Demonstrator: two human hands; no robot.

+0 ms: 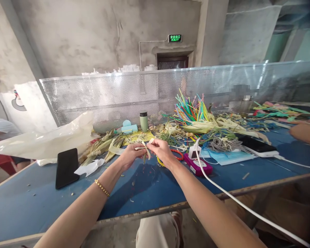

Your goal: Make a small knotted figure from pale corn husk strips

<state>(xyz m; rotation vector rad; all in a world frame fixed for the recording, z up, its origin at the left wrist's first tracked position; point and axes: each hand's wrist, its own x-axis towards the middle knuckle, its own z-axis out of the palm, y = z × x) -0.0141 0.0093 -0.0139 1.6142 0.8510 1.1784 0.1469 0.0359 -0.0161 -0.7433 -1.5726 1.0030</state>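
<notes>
In front of me, above the blue table (pixel 134 193), I hold a small bundle of pale corn husk strips (pixel 147 151) crossed like a little star. My left hand (pixel 130 155) pinches it from the left, a gold bead bracelet on that wrist. From the right, the thumb and fingers of my right hand (pixel 160 150) are closed on the same strips. Dried husks (pixel 98 148) lie beyond my left hand. Below my right hand are a red ring (pixel 179 154) and a yellow ring, partly hidden.
Left of my hands lie a black phone (pixel 67 168) and white scrap (pixel 90 167). Behind stand a green bottle (pixel 143 121) and colourful pipe cleaners (pixel 189 108). A magenta box (pixel 198 164), white cable (pixel 227 193) and wire coils (pixel 222 142) are right. Another person's hand (pixel 306 132) is far right.
</notes>
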